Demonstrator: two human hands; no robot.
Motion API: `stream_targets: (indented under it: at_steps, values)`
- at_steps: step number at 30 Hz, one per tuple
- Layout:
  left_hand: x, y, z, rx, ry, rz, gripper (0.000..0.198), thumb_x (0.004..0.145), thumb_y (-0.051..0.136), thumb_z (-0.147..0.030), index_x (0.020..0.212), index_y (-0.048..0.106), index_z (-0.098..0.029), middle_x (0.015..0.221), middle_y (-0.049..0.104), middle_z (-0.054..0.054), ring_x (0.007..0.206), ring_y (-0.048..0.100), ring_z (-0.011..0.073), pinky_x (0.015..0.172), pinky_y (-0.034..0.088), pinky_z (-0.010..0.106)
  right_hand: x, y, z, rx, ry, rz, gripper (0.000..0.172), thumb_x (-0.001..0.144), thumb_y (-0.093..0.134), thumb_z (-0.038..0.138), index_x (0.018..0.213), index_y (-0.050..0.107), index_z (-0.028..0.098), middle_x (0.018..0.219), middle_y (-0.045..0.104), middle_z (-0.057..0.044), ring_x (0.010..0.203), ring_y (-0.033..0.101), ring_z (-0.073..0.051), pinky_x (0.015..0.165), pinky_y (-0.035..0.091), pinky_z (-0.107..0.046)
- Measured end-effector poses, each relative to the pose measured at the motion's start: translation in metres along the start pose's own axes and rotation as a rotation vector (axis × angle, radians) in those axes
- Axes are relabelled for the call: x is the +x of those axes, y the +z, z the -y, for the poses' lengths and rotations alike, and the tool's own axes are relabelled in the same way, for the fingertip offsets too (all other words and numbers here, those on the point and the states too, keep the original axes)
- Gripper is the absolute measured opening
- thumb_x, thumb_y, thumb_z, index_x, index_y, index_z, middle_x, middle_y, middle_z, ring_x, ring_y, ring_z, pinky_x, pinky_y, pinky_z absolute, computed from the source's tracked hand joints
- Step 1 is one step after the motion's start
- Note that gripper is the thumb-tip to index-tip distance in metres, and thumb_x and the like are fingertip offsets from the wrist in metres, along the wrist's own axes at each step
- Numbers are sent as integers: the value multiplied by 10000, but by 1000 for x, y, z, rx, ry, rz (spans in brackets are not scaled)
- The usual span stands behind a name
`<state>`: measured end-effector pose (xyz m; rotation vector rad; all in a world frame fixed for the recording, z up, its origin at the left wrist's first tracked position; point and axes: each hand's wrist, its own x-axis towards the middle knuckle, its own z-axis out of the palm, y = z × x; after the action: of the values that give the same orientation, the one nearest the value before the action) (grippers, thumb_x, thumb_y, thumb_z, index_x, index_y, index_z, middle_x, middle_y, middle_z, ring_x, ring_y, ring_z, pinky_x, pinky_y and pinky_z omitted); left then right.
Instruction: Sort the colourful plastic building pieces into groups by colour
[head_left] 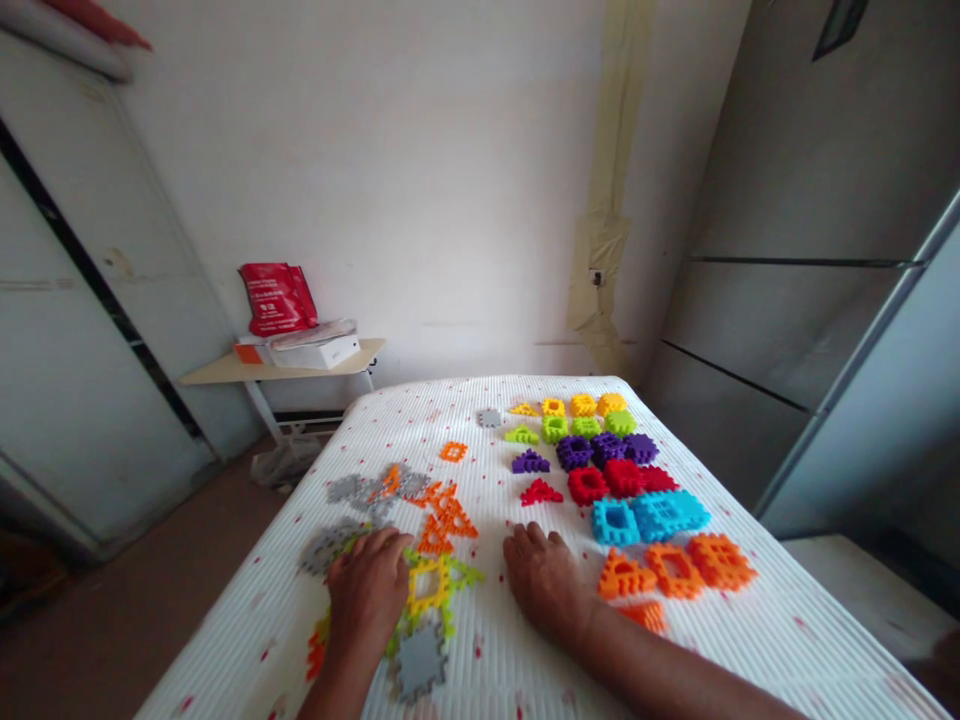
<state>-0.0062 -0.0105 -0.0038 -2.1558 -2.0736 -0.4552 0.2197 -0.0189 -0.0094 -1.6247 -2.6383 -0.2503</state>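
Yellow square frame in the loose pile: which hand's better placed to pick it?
Left, probably: the left hand is over that pile, close beside the yellow frame. The right hand lies on the white cover, across a gap from it.

Light: soft, diffuse; wall (450,200) brightest mid-frame, floor (172,570) at left dim. Distortion: wide-angle, refrigerator (772,310) leaning at right edge. Sharpness: slightly soft, outer edges smeared.

Straight ahead, twelve o'clock: a white wall (450,190). At eleven, a side table (216,372) carries a red bag (274,302) and white box (330,352), plastic bag (286,460) beneath. At one, a socket (596,277) amid tan tape (613,130); at two, a grey refrigerator (799,195).
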Motion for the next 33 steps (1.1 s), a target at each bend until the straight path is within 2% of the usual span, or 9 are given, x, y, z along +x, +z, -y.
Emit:
stream_targets:
  at_steps: [3,6,12,18,21,24,27,30,33]
  values:
    - [-4,-9,-7,-3,18,-3,280,805,432,-188,893,690,-251,979,681,38,969,558,219,830,331,365,1,1,1,-16,-4,6,218,818,472,117,999,593,114,999,606,-149,912,539,-279,666,496,-400]
    - [-8,-17,-16,7,26,71,210,775,483,-258,812,689,-239,907,678,45,933,557,231,811,325,369,1,2,0,-21,-7,-12,212,813,479,124,991,593,114,993,605,-151,906,539,-285,663,500,-419]
    - [-7,-19,-23,33,2,154,219,734,501,-215,860,678,-240,926,672,44,955,547,231,826,305,373,1,-1,-1,-3,-16,-3,211,816,457,104,972,597,118,987,605,-149,897,542,-276,646,504,-401]
    - [-6,-13,-19,46,40,125,200,745,461,-183,806,648,-215,867,678,45,907,575,225,773,319,360,0,-6,-1,-7,-19,19,207,825,456,132,980,591,110,983,600,-147,885,541,-278,640,508,-401]
    - [-6,-7,-14,9,54,61,186,748,454,-188,798,631,-210,834,684,42,869,592,226,767,335,361,0,-6,-2,-11,-26,23,205,823,462,137,981,588,107,974,601,-150,880,539,-274,644,508,-396]
    - [-5,0,-7,-131,63,-32,171,752,453,-221,799,617,-205,831,685,44,842,606,217,772,372,338,0,-5,-1,-14,-34,29,216,824,457,133,993,587,102,1001,598,-160,892,537,-275,653,508,-403]
    - [-5,7,-4,-368,-22,-102,152,729,472,-268,780,601,-205,795,667,31,757,609,193,707,417,289,1,-4,0,-19,-26,33,230,821,462,130,1010,586,91,1029,593,-171,910,536,-284,658,508,-414]
    - [-7,10,-7,-642,-123,-111,144,690,522,-330,738,579,-206,671,611,-10,628,580,161,619,432,253,2,-3,1,-16,-12,28,239,819,471,128,1024,584,81,1013,598,-179,904,540,-284,641,505,-407]
    - [-9,9,-14,-914,-171,-70,194,668,567,-392,691,547,-200,582,546,-36,554,534,137,542,425,226,2,-5,-1,30,15,27,207,823,464,121,979,599,101,957,614,-162,886,549,-271,641,499,-383]
